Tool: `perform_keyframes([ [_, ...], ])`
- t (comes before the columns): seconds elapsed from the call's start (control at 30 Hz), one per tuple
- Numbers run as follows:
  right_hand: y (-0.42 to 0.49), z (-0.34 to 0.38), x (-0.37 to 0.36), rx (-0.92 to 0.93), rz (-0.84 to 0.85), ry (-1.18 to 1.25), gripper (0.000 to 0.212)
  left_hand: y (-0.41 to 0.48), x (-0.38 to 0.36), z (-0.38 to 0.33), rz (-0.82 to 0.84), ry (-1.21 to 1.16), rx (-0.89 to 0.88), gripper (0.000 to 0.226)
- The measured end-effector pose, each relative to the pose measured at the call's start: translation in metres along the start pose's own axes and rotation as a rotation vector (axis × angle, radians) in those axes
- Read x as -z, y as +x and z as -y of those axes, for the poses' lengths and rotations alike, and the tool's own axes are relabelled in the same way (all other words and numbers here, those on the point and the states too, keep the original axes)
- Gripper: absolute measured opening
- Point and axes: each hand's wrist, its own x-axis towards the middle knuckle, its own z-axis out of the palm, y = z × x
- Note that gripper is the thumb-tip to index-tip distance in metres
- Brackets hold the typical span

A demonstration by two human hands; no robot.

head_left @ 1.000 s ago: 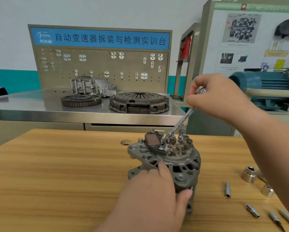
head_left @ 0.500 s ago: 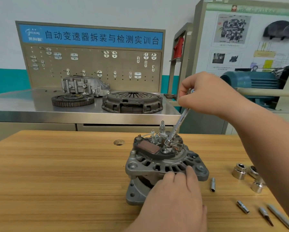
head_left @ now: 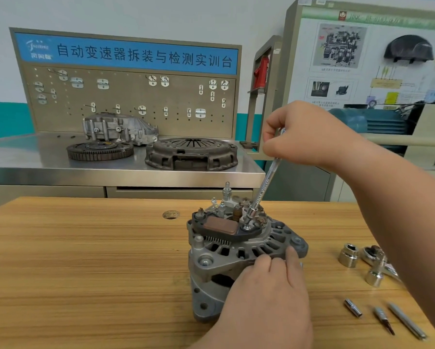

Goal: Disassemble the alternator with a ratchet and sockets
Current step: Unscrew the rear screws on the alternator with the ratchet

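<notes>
On wood bench (head_left: 85,260), center-right, alternator (head_left: 236,250) stands on end — rear side up, long axis approx vertical, threaded stud (head_left: 227,190) pointing straight up. I judge it's stood that way so the rear fasteners face me and the tool can come in from above. L hand (head_left: 266,298) wraps the near side of the housing, fingers curled over the vented rim, gripping it, prob to stop the body turning w/ the tool. R hand (head_left: 309,137) is up high, fingertips pinched round the top end of slim chrome extension bar (head_left: 265,187); nothing else in it. Bar's long axis slants: top end up-right at R hand, lower end down-left, w/ tip socket (head_left: 249,217) on or just over a fastener beside brown regulator block (head_left: 220,226) — can't tell if fully seated. Pinch at top looks like finger-spinning, so fastener is likely loose already; that's a guess. Ratchet head (head_left: 371,254) + big sockets (head_left: 348,255) lie well apart to the right, bits (head_left: 383,321) nearer me, all on R-hand side.
</notes>
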Motion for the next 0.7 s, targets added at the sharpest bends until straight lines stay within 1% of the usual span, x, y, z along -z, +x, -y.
perform_keyframes([
  [0.1,0.001,0.000,0.000,0.006,0.011,-0.006,0.009,-0.001,0.000,0.005,-0.138,0.037,0.029,0.073],
  [0.13,0.001,0.001,0.000,0.006,0.017,-0.014,0.009,-0.002,-0.002,0.004,-0.143,0.032,0.010,0.072],
  [0.17,0.002,0.001,0.000,0.008,0.023,-0.023,0.008,-0.002,-0.005,0.002,-0.124,0.013,-0.027,0.072],
  [0.2,0.002,0.003,0.000,0.012,0.026,-0.031,0.008,-0.003,-0.005,0.002,-0.040,0.000,-0.034,0.072],
  [0.23,0.002,0.004,0.000,0.020,0.028,-0.040,0.008,-0.002,-0.003,0.003,0.007,-0.023,-0.024,0.073],
  [0.43,0.006,0.011,0.000,0.070,0.051,-0.112,0.013,0.000,-0.001,0.004,-0.009,-0.052,-0.035,0.074],
  [0.5,0.007,0.013,-0.001,0.078,0.040,-0.143,0.012,0.001,-0.001,0.004,0.001,-0.040,-0.041,0.074],
  [0.63,0.008,0.019,-0.004,0.133,0.024,-0.247,0.007,0.000,-0.001,0.005,-0.061,-0.058,-0.049,0.073],
  [0.7,0.008,0.022,-0.006,0.160,0.018,-0.299,0.007,0.000,-0.002,0.004,-0.055,-0.026,-0.033,0.072],
])
